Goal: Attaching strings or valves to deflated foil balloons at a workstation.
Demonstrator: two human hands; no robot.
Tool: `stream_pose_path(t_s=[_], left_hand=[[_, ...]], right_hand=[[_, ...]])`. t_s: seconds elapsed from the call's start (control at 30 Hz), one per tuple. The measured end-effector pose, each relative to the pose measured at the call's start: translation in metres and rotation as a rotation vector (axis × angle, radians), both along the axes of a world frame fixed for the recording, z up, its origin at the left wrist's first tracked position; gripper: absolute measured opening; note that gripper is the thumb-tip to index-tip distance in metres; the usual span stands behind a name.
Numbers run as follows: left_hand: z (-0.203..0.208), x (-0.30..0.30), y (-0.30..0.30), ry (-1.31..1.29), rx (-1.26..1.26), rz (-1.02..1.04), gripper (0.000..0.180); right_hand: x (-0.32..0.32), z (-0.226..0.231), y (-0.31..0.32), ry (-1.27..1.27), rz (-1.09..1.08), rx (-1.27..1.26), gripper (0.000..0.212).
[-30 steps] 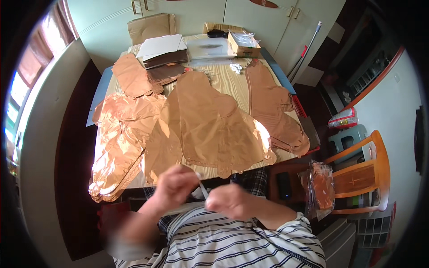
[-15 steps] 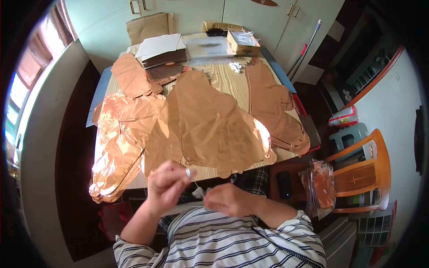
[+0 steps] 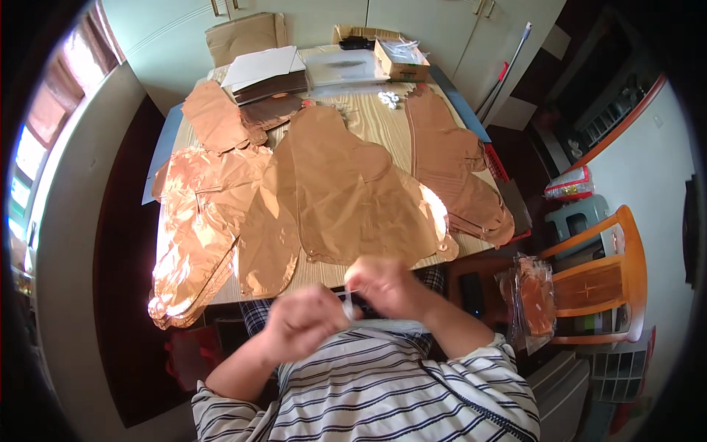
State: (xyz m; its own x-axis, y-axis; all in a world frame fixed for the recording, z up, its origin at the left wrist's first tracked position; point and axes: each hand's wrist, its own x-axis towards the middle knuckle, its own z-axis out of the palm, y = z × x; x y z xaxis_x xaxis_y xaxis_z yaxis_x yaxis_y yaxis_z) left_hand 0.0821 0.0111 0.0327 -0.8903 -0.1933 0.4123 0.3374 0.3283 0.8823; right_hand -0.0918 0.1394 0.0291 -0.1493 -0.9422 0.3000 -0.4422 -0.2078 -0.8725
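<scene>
Just beyond my lap, at the table's front edge, my two hands work close together. My left hand (image 3: 303, 320), blurred, is closed around a small white roll (image 3: 348, 306). A thin white strand, likely ribbon, runs from it to my right hand (image 3: 389, 289), whose fingers are pinched on its end. Beyond them a large flat copper-coloured foil balloon (image 3: 346, 199) lies on the wood-grain table (image 3: 368, 121). Shiny crumpled foil balloons (image 3: 202, 228) are piled to its left, and another stack of matte copper balloons (image 3: 445, 166) lies to the right.
Several small white rolls (image 3: 388, 99) sit near the back. Behind stand stacked white cards (image 3: 265, 68), a clear plastic sheet (image 3: 346, 70) and a cardboard box (image 3: 401, 59) of white items. At the right, a wooden chair (image 3: 633, 272) stands beside bagged copper balloons (image 3: 532, 302).
My left hand has lowered and moved right, while my right hand has risen. They are closer together and the strand between them is shorter. The balloons lie as before.
</scene>
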Motion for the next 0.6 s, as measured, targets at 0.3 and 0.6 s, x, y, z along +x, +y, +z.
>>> stream_pose_path(t_s=[0.3,0.6], left_hand=[[-0.014,-0.012,-0.007,0.12,0.159,0.05,0.006],[-0.005,-0.009,-0.01,-0.07,0.15,0.195,0.01]], right_hand=[[0.007,-0.017,-0.001,-0.016,0.093,0.013,0.011],[0.009,-0.019,0.001,0.037,0.129,0.0,0.006]])
